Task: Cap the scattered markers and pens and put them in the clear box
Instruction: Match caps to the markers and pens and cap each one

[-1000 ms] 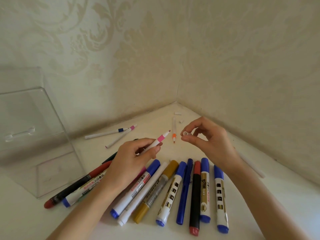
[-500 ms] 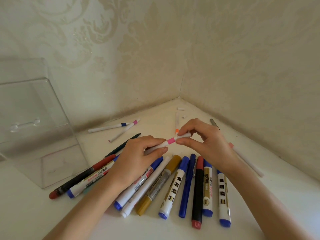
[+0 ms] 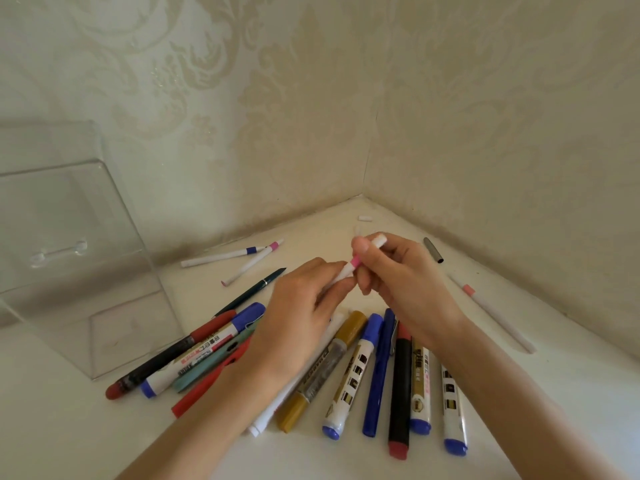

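Both hands hold one thin white pen with a pink band (image 3: 354, 263) above the table. My left hand (image 3: 301, 317) grips its barrel. My right hand (image 3: 398, 271) has fingers curled round the white cap (image 3: 377, 241) on its far end. Below the hands, several capped markers (image 3: 349, 372) lie in a fan: blue, gold, black with red ends, red. The clear box (image 3: 83, 258) stands at the left with nothing seen inside. Two thin white pens (image 3: 242, 256) lie behind the fan, another thin white pen (image 3: 491, 310) lies at the right.
A dark green pen (image 3: 252, 291) lies left of my hands. A grey cap (image 3: 433, 250) and a small white cap (image 3: 364, 218) sit near the wall corner. Patterned walls close the white table (image 3: 69, 427) at the back and right.
My right hand brought the white cap to the pink-banded pen's tip and slid it on. Both hands lifted the pen slightly and drew closer together.
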Tool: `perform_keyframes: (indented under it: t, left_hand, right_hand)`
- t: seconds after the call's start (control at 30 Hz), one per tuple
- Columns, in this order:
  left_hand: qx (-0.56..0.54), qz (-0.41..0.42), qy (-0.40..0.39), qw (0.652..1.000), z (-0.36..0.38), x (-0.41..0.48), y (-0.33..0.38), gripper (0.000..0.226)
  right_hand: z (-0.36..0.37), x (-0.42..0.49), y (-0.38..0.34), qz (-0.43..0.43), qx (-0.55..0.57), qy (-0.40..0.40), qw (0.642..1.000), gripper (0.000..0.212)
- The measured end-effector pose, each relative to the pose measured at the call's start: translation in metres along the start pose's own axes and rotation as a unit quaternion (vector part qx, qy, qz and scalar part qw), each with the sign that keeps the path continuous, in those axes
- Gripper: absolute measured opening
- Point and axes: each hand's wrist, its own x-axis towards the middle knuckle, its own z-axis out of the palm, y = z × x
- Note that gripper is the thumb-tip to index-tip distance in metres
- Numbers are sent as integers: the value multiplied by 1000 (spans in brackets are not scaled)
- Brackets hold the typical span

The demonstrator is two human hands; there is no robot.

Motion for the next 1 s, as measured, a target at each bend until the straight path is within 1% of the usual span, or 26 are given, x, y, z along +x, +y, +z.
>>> perform_keyframes:
  t: [0.07,0.1,0.13,0.17,0.2,0.23,0.27,0.3,0.33,0.4,0.47,0.53,0.63,0.73,0.8,0.87,1.0]
  left_hand:
    - [-47,-31,-39,998,0,5,10,38]
    - [-48,-51,-62,996,-4,7,8,47]
    - [-23,-71,-66,995,-9,8,2,51]
    - [24,-91,-46,994,-18,9,-9,49]
    - [81,-113,-6,990,-29,10,-22,43]
    - [136,-144,35,980,-40,12,-34,38]
    - [179,-180,62,965,-50,14,-46,35]
    - [210,-213,71,952,-56,16,-56,35]
    - [236,-238,62,940,-61,18,-65,38]
    - [291,-282,14,914,-62,23,-77,47]
    - [348,-323,-41,879,-58,28,-84,57]
    - [366,-343,-69,862,-54,31,-88,58]
    - [361,-337,-67,867,-49,31,-91,44]
    - [313,-305,-34,899,-47,29,-93,30]
    - [286,-284,-30,915,-45,30,-93,22]
    - [292,-277,-45,914,-44,32,-93,18]
    - [303,-292,-109,900,-42,37,-102,25]
  right_hand:
    - [-5,3,-5,14,27,27,999,24]
    - [-13,5,-7,15,29,62,998,22]
    - [-26,7,-9,12,30,107,994,22]
    - [-43,9,-11,8,31,158,987,24]
    - [-61,10,-13,9,21,209,978,25]
    - [-80,9,-14,20,-12,255,967,24]
    - [-98,8,-12,43,-71,283,955,23]
    - [-114,6,-9,76,-145,288,943,22]
    - [-125,4,-5,113,-215,275,930,22]
    - [-134,3,2,182,-313,215,907,25]
    - [-130,3,9,234,-365,155,888,26]
    - [-125,7,15,254,-403,123,871,26]
    - [-120,12,22,247,-438,111,857,20]
    - [-122,12,26,239,-450,103,855,23]
    - [-123,11,29,237,-450,97,856,25]
    - [-123,11,31,229,-441,106,861,22]
    - [-111,19,28,182,-396,149,887,14]
